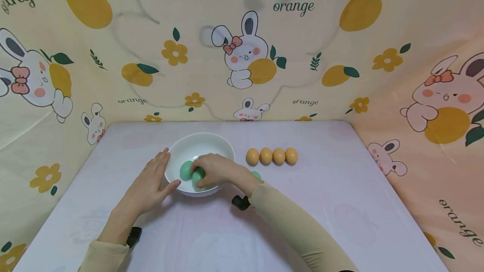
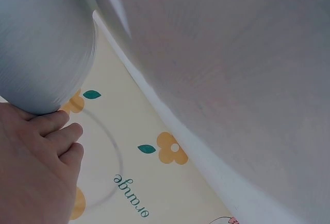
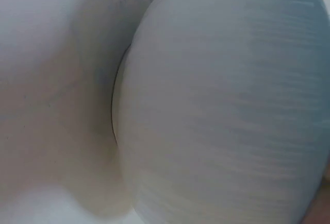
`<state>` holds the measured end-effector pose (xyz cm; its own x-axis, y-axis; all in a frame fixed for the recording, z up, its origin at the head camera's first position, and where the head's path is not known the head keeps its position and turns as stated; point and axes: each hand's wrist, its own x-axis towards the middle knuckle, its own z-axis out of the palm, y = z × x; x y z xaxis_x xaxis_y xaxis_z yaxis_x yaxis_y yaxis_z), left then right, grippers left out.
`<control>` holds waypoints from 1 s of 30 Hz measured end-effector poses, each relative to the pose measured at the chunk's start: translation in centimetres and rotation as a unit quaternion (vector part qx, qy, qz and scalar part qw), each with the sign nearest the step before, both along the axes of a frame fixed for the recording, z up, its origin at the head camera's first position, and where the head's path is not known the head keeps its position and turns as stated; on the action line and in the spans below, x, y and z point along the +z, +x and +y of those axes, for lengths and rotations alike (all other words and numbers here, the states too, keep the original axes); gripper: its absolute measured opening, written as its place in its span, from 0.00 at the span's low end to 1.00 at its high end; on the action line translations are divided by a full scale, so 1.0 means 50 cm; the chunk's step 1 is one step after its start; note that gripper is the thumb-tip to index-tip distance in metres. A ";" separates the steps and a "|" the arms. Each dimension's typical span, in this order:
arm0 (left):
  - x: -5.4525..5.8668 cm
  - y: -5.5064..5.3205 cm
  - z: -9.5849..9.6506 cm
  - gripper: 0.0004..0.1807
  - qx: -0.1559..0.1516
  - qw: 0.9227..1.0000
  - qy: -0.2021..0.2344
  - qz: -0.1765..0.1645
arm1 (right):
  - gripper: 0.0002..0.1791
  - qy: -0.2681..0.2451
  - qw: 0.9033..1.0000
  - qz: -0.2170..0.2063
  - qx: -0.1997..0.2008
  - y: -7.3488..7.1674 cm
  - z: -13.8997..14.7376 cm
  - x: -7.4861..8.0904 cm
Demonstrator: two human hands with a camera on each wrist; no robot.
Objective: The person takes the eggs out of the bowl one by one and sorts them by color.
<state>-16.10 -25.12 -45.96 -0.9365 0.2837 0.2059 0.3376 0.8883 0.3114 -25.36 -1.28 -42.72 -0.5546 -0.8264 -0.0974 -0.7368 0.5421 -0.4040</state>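
Observation:
A white bowl (image 1: 200, 142) stands on the table, with my left hand (image 1: 149, 186) resting against its left side, fingers extended and thumb by the near rim. In the left wrist view, the fingers (image 2: 54, 123) meet the bowl's outer wall (image 2: 44, 44). My right hand (image 1: 216, 169) reaches down into the bowl and grips a green egg (image 1: 197, 178) between thumb and fingers. Beside it, toward the left, another green egg (image 1: 185, 171) lies in the bowl. The bowl's outer side (image 3: 221, 100) fills most of the right wrist view.
A row of several brown eggs (image 1: 266, 156) sits right of the bowl. One more green egg (image 1: 256, 175) peeks out from behind the right wrist. The white-covered table (image 1: 211, 238) backs onto a patterned cloth (image 1: 181, 16), which also hangs along both sides.

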 end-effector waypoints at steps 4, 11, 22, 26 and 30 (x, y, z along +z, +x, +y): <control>-0.001 0.000 0.000 0.51 0.001 1.000 -0.002 -0.002 | 0.21 -0.011 1.000 0.010 -0.003 0.002 0.004 0.006; 0.002 0.002 0.001 0.51 0.003 1.000 0.000 -0.009 | 0.22 -0.049 0.998 0.027 -0.006 0.011 0.018 0.021; -0.005 -0.001 -0.003 0.52 0.001 1.000 -0.002 -0.008 | 0.22 -0.128 0.991 0.050 0.003 0.023 0.050 0.042; -0.006 -0.001 -0.001 0.52 0.004 1.000 -0.004 -0.009 | 0.22 -0.160 0.986 0.051 0.005 0.030 0.070 0.053; -0.005 -0.001 0.000 0.52 0.002 1.000 -0.002 0.001 | 0.22 -0.188 0.981 0.055 -0.002 0.033 0.096 0.057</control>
